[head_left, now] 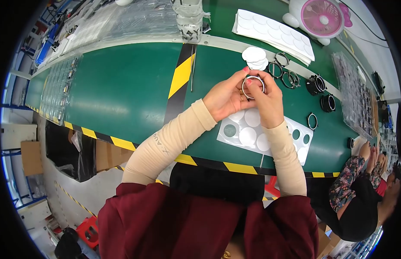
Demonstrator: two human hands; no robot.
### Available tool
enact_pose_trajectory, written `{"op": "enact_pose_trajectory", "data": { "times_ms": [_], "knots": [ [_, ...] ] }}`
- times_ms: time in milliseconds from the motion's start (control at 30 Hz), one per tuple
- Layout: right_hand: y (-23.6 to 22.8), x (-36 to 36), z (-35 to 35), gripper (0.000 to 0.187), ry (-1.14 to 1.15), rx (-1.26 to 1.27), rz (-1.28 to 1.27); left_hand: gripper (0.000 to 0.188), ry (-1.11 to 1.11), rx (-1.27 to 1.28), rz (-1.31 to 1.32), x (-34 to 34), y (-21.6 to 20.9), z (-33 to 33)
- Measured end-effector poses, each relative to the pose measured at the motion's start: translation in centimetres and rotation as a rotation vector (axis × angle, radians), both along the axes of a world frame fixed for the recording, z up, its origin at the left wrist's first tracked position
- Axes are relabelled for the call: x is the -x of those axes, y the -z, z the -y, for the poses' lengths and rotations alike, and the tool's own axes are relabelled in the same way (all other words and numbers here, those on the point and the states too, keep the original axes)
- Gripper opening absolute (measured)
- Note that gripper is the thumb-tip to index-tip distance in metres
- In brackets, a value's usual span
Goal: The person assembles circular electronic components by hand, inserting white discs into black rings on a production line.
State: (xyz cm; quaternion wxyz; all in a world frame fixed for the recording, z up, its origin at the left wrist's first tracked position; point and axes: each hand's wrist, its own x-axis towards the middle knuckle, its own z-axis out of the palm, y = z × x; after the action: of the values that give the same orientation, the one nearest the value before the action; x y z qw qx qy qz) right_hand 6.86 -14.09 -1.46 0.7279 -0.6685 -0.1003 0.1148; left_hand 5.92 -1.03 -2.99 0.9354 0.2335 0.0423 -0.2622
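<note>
Two hands share one thin ring (243, 90), pale-rimmed and round, right of the centre of the frame, raised above the green tabletop (123, 86). The left hand (227, 96) reaches in from the left, palm partly open and turned up, its fingers meeting the ring's left side; exactly which of them press is hard to tell. The right hand (270, 98) is curled narrow around the other side, fingers bent over the right of the rim and thumb laid across the opening. Whether anything fills that opening cannot be made out under the thumb.

The ring looks light, likely easy for fingertips alone. Its band seems stiff, yet so slim that a hard squeeze might bend it out of round. A smooth edge could slip or roll between bare fingers, so the surest hold is probably at two opposite points on the outer rim.

Just below the hands in the frame, a sheet (224, 138) of white discs (248, 136) lies partly behind the right forearm (287, 159); these discs look thin and bendy, perhaps tacky, better taken by the edge. Some loose white discs (254, 55) sit in a pile above the hands, upper right of centre, with dark rings (291, 80) near them
</note>
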Motion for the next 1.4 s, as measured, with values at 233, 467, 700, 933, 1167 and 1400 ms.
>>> {"op": "enact_pose_trajectory", "data": {
  "times_ms": [233,467,700,933,1167,1400],
  "knots": [
    [0.1,0.3,-0.2,0.022,0.107,-0.014,0.011,0.032,-0.043,0.004,-0.007,0.4,-0.6,0.5],
    [0.1,0.4,-0.1,0.031,0.137,-0.082,0.045,0.030,-0.061,0.023,0.009,0.2,-0.1,0.4],
    [0.1,0.4,0.1,0.037,0.125,-0.065,0.063,0.031,-0.092,0.001,-0.003,0.0,0.0,0.4],
    [0.4,-0.2,0.5,0.032,0.233,-0.079,0.079,0.033,-0.218,0.181,-0.009,-0.2,-0.6,-0.3],
    [1.0,-0.7,1.3,0.027,0.250,0.017,0.185,0.028,-0.277,0.280,-0.029,-0.6,-0.1,-0.5],
    [1.0,-0.1,0.7,0.017,0.235,0.370,0.561,0.024,-0.290,0.244,-0.005,-0.4,-0.5,-0.5]
  ]
}}
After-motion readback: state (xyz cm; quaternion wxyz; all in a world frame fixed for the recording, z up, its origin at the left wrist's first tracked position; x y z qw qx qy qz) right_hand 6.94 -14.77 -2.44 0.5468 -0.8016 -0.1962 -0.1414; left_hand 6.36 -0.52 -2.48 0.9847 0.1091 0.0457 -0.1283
